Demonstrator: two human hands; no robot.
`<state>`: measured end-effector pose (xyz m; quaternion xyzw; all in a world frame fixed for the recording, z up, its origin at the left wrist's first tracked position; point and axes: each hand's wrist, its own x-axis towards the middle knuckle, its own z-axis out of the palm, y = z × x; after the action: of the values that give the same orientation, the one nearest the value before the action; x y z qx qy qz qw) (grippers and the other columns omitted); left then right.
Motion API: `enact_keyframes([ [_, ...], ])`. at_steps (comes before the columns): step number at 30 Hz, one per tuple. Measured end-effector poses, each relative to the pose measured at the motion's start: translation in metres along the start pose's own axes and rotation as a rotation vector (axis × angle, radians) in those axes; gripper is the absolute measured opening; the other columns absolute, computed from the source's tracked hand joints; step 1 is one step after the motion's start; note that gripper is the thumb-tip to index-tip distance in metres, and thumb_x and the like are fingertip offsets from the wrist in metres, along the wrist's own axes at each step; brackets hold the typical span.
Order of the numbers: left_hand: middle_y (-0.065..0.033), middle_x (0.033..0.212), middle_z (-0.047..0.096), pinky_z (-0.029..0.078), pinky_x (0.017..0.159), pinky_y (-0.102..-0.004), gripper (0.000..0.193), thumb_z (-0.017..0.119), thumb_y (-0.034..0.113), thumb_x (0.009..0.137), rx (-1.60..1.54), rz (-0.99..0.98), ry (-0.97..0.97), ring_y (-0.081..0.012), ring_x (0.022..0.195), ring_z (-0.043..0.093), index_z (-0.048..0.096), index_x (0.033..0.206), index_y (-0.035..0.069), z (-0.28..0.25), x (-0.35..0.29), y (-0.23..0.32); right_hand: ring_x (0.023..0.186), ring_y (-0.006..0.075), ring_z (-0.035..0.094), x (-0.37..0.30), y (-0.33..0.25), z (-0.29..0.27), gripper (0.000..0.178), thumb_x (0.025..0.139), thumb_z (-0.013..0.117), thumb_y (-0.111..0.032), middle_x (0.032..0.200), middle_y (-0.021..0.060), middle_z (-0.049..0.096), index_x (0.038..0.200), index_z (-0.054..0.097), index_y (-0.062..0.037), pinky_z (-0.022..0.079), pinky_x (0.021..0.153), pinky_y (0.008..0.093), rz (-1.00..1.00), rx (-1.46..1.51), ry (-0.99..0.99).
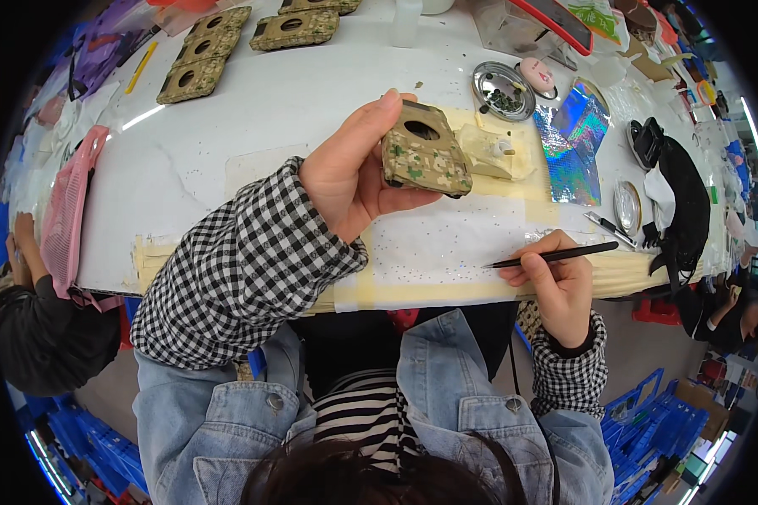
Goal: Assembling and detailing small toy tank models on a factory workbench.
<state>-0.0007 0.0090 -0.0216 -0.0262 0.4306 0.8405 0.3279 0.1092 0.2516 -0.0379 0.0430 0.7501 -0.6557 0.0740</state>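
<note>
In my left hand [354,160] is a camouflage-patterned case [427,160] with a dark round hole, held tilted above the table, fingers wrapped behind it. My right hand [556,282] pinches a pair of black tweezers [577,252] near the table's front edge. The tips point left, over a white sheet [429,252] scattered with tiny shiny specks. Right of the case, a pale block with a white nozzle [501,149] sits on yellowish paper. Beyond it, a round metal dish [504,91] holds small dark pieces.
Several similar camouflage cases [195,67] lie at the far left, near a yellow pen [141,67]. Holographic pouches [573,143], a craft knife [609,228] and a black cloth item [684,202] are on the right. A pink mesh bag [74,210] hangs over the left edge; people sit either side.
</note>
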Motion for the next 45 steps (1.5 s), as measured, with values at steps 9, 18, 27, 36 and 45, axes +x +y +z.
enact_keyframes([
  [9, -0.0251, 0.113, 0.054, 0.058, 0.076, -0.0294, 0.043, 0.033, 0.041, 0.096, 0.003, 0.001, 0.002, -0.0321, 0.099, 0.061, 0.039, 0.126, 0.011, 0.0005, 0.0000, -0.0001, 0.073, 0.0139, 0.064, 0.0002, 0.0015, -0.0003, 0.011, 0.089, 0.055, -0.006, 0.078, 0.0106, 0.063, 0.088, 0.052, 0.0040, 0.051, 0.066, 0.0222, -0.007, -0.007, -0.006],
  [18, -0.0250, 0.113, 0.054, 0.058, 0.076, -0.0296, 0.043, 0.033, 0.041, 0.096, -0.001, 0.001, -0.002, -0.0324, 0.099, 0.061, 0.040, 0.125, 0.011, -0.0001, 0.0003, -0.0006, 0.072, 0.0135, 0.064, 0.0001, 0.0022, 0.0000, 0.011, 0.089, 0.055, -0.007, 0.078, 0.0106, 0.063, 0.088, 0.052, 0.0038, 0.051, 0.066, 0.0221, -0.008, 0.002, 0.001],
  [27, -0.0248, 0.114, 0.054, 0.058, 0.076, -0.0293, 0.043, 0.033, 0.041, 0.096, -0.001, 0.003, 0.004, -0.0325, 0.099, 0.061, 0.040, 0.125, 0.011, 0.0009, 0.0006, -0.0008, 0.071, 0.0134, 0.064, 0.0001, 0.0025, -0.0004, 0.011, 0.090, 0.055, -0.007, 0.077, 0.0108, 0.064, 0.087, 0.053, 0.0036, 0.050, 0.064, 0.0218, -0.010, -0.012, -0.002],
  [36, -0.0237, 0.114, 0.054, 0.057, 0.078, -0.0304, 0.043, 0.033, 0.041, 0.096, 0.004, 0.004, -0.006, -0.0323, 0.100, 0.061, 0.039, 0.126, 0.010, 0.0005, 0.0002, -0.0009, 0.072, 0.0130, 0.064, -0.0001, 0.0031, -0.0008, 0.011, 0.090, 0.055, -0.007, 0.077, 0.0104, 0.063, 0.088, 0.052, 0.0038, 0.051, 0.066, 0.0217, -0.017, -0.001, -0.006],
  [45, -0.0226, 0.115, 0.054, 0.057, 0.079, -0.0313, 0.044, 0.034, 0.041, 0.096, -0.003, 0.008, 0.003, -0.0325, 0.100, 0.060, 0.039, 0.126, 0.009, 0.0013, 0.0008, -0.0017, 0.071, 0.0122, 0.063, 0.0001, 0.0023, 0.0007, 0.012, 0.090, 0.055, -0.007, 0.076, 0.0100, 0.063, 0.087, 0.053, 0.0036, 0.050, 0.064, 0.0208, -0.015, -0.010, -0.001],
])
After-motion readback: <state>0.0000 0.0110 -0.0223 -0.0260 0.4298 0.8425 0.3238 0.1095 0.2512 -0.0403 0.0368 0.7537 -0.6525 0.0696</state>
